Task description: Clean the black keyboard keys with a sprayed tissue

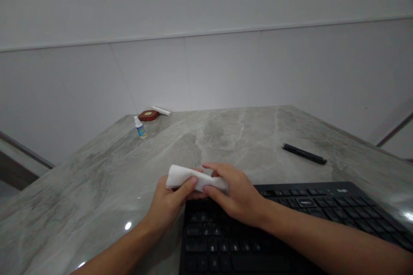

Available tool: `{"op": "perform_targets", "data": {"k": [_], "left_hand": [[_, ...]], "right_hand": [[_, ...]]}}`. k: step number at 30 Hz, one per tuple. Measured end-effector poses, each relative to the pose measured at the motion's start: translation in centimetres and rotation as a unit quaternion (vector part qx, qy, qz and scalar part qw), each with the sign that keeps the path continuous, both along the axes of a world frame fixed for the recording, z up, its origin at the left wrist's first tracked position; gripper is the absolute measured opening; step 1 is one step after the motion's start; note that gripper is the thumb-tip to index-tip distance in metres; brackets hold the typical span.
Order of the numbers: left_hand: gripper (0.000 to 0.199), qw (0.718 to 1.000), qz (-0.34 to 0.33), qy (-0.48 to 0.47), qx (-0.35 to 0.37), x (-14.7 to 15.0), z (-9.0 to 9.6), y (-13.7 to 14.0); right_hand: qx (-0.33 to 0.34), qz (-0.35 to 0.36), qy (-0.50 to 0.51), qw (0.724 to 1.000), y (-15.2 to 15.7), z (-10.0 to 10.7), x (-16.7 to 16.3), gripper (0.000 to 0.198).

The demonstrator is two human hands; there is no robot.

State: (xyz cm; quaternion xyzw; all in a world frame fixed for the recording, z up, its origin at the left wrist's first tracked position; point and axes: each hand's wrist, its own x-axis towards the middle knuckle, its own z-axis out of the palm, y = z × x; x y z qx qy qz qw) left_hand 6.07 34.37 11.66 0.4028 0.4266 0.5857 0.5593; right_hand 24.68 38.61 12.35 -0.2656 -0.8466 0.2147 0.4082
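A folded white tissue (182, 176) is gripped between both hands, just above the far left corner of a black keyboard (238, 262). My left hand (171, 200) pinches its left part, thumb on top and fingers beneath. On the right end, my right hand (235, 191) closes around the tissue with its thumb pressed on the near side. My right forearm crosses over the keyboard and hides many of its keys.
A small white spray bottle (141, 129) with a blue label stands at the far left of the marbled table (219, 133). Behind it are a reddish-brown case (148, 115) and a thin white strip (161, 111). A black pen-like stick (304, 154) lies beyond the keyboard. A wall rises behind.
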Motion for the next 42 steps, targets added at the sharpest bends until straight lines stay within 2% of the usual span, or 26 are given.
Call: {"op": "perform_targets", "data": {"k": [2, 5, 11, 13, 15, 17, 19, 21, 22, 25, 27, 30, 32, 36, 42], "left_hand": [[0.037, 1.000, 0.011, 0.017, 0.008, -0.3, 0.0, 0.2], [0.039, 0.999, 0.024, 0.043, 0.011, -0.6, 0.1, 0.5], [0.040, 0.997, 0.049, 0.056, 0.018, -0.9, 0.1, 0.5], [0.039, 0.996, 0.051, 0.073, 0.023, -1.1, -0.2, 0.6], [0.037, 0.993, 0.052, 0.098, 0.028, -1.5, -0.5, 0.8], [0.040, 0.988, 0.064, 0.128, 0.052, -2.1, -0.6, 1.2], [0.051, 0.977, 0.085, 0.160, 0.112, -2.7, -0.4, 1.6], [0.055, 0.949, 0.099, 0.228, 0.195, -3.3, 0.2, 1.8], [0.052, 0.923, 0.097, 0.284, 0.242, -3.5, 0.5, 1.8], [0.034, 0.808, 0.035, 0.464, 0.362, -3.5, 1.4, 1.7], [0.014, 0.757, -0.031, 0.521, 0.394, -3.0, 1.6, 1.6], [0.019, 0.706, -0.074, 0.574, 0.409, -2.5, 1.3, 1.7], [0.024, 0.685, -0.081, 0.587, 0.423, -2.6, 1.0, 2.0], [0.024, 0.677, -0.083, 0.584, 0.440, -3.9, 0.9, 2.8], [0.019, 0.662, -0.065, 0.604, 0.440, -6.6, 2.4, 3.3]], "right_hand": [[-0.074, 0.011, -0.023, 0.997, 0.5, 0.1, 0.1, 0.016], [-0.145, 0.007, -0.035, 0.989, 0.9, 0.4, 0.4, 0.027], [-0.178, 0.006, -0.034, 0.983, 0.8, 0.5, 0.8, 0.039], [-0.150, 0.009, -0.044, 0.988, 0.7, 0.4, 0.8, 0.041], [-0.094, 0.004, -0.058, 0.994, 0.6, 0.3, 0.8, 0.039], [-0.014, -0.013, -0.077, 0.997, 0.6, 0.1, 0.8, 0.037], [0.081, -0.031, -0.105, 0.991, 0.8, -0.1, 0.9, 0.034], [0.169, -0.038, -0.141, 0.975, 1.0, -0.1, 0.9, 0.031], [0.204, -0.038, -0.159, 0.965, 1.1, -0.1, 0.9, 0.030], [0.267, -0.040, -0.194, 0.943, 1.0, 0.2, 0.7, 0.025], [0.289, -0.040, -0.203, 0.935, 0.7, 0.4, 0.5, 0.021], [0.298, -0.030, -0.196, 0.934, 0.5, 0.4, 0.3, 0.020], [0.289, -0.033, -0.181, 0.940, 0.5, 0.2, 0.3, 0.021], [0.255, -0.040, -0.139, 0.956, 0.8, -0.1, 0.4, 0.026], [0.217, -0.036, -0.097, 0.971, 0.7, -0.2, 0.4, 0.030]]}}
